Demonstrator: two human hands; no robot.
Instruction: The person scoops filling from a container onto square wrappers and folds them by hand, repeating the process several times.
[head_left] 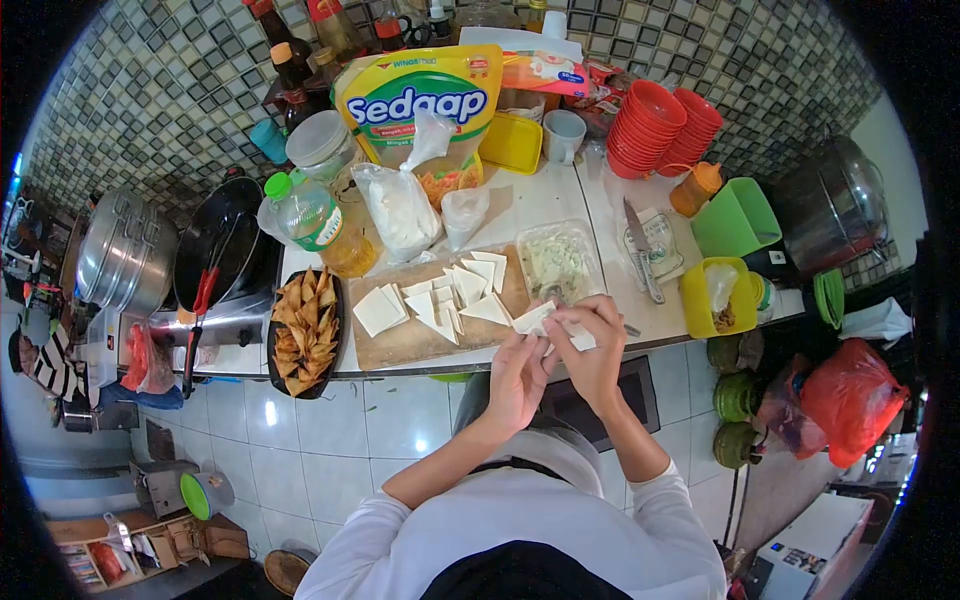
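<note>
My left hand [518, 378] and my right hand [592, 350] meet at the counter's front edge. Between their fingers is a white piece of tofu [532, 318], partly covered by the fingertips. Both hands are closed on it. Just beyond them a clear plastic tray [590, 243] holds a pale green and white shredded mixture [555, 262]. White tofu triangles [432, 308] lie grouped on a wooden cutting board [385, 350] to the left. A black plate [340, 345] farther left carries a heap of browned fried triangles [303, 335].
A knife [640, 245] lies right of the tray. Behind the board stand an oil bottle [318, 222], a bag of white powder [400, 210] and a yellow Sedaap pack [420, 105]. Red bowls [645, 130] and a yellow container [700, 305] are at right; a wok [215, 235] at left.
</note>
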